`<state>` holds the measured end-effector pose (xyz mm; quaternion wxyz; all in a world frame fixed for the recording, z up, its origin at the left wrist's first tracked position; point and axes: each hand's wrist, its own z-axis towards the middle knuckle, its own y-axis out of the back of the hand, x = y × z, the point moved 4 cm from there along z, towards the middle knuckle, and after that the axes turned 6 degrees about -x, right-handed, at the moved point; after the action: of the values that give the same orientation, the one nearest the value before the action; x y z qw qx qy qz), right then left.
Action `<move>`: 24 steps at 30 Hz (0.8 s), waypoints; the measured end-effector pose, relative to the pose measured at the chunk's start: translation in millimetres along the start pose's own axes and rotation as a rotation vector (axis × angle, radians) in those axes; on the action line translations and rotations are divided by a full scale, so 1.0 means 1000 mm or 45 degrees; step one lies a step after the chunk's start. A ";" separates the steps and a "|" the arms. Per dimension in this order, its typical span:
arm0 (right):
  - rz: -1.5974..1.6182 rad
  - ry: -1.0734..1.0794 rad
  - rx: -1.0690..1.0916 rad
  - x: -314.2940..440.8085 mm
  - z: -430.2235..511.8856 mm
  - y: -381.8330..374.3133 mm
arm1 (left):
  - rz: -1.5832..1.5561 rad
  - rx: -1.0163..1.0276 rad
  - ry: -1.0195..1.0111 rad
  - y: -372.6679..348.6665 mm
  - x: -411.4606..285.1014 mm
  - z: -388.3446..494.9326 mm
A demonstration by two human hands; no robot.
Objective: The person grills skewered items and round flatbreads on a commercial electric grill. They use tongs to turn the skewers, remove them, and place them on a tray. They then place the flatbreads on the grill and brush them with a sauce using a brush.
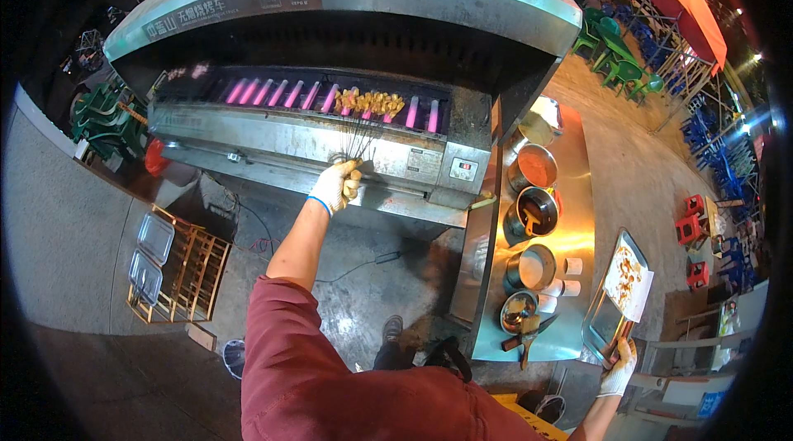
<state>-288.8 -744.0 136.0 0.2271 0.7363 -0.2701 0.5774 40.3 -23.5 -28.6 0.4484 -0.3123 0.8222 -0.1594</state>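
Observation:
My left hand [337, 188], in a white knitted glove, grips the ends of a bunch of thin skewers [355, 136]. Browned pieces of food [370, 104] on their far ends lie over the pink-glowing heating tubes [297, 94] of a stainless-steel barbecue grill [279, 129] with a hood. Far out to the right, my gloved right hand [621, 368] holds the near end of a metal tray [600, 328]. On that tray rests a white sheet [627, 283] with reddish-brown stains and bits.
On the steel side table [573, 187] stand a pot of red powder [536, 170], a dark pot [545, 205] with a brush inside, a pot of pale contents [534, 267], white cups [573, 266] and a brush [528, 328]. Left lies a wooden rack [198, 274] with clear plastic trays [155, 240].

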 end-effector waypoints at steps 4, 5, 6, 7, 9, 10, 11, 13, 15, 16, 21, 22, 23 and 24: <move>-0.020 0.014 -0.062 -0.015 0.001 0.012 | 0.131 -0.158 -0.147 0.006 -0.005 0.002; -0.023 0.012 -0.061 -0.017 0.000 0.016 | 0.168 -0.177 -0.184 0.006 -0.006 0.003; -0.023 0.008 -0.055 -0.017 -0.002 0.014 | 0.143 -0.186 -0.175 0.008 -0.006 0.004; -0.024 0.005 -0.048 -0.017 -0.005 0.012 | 0.149 -0.178 -0.178 0.010 -0.006 0.005; -0.017 -0.003 -0.049 -0.015 -0.011 0.005 | 0.161 -0.162 -0.181 0.009 -0.006 0.006; -0.014 -0.007 -0.050 -0.014 -0.014 0.002 | 0.190 -0.153 -0.193 0.007 -0.006 0.005; -0.013 -0.005 -0.044 -0.014 -0.017 -0.001 | 0.219 -0.145 -0.204 0.005 -0.006 0.004; -0.008 0.007 -0.030 -0.012 -0.020 -0.005 | 0.245 -0.147 -0.232 0.004 -0.008 0.004; -0.014 0.002 -0.021 -0.011 -0.021 -0.007 | 0.242 -0.174 -0.257 0.008 -0.007 0.009; -0.018 -0.001 -0.016 -0.011 -0.021 -0.007 | 0.234 -0.174 -0.255 0.010 -0.007 0.012; 0.034 0.094 -0.154 -0.014 -0.022 -0.014 | 0.223 -0.231 -0.256 0.009 -0.008 0.014; 0.029 0.098 -0.153 -0.013 -0.024 -0.015 | 0.265 -0.220 -0.276 0.004 -0.010 0.010; 0.025 0.107 -0.144 -0.015 -0.022 -0.011 | 0.306 -0.208 -0.295 -0.001 -0.012 0.006; 0.022 0.117 -0.131 -0.017 -0.020 -0.009 | 0.346 -0.199 -0.318 -0.004 -0.014 0.000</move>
<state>-300.6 -722.0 124.3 0.2717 0.6941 -0.2950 0.5979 47.7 -17.1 -17.6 0.5386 -0.2498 0.8047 0.0070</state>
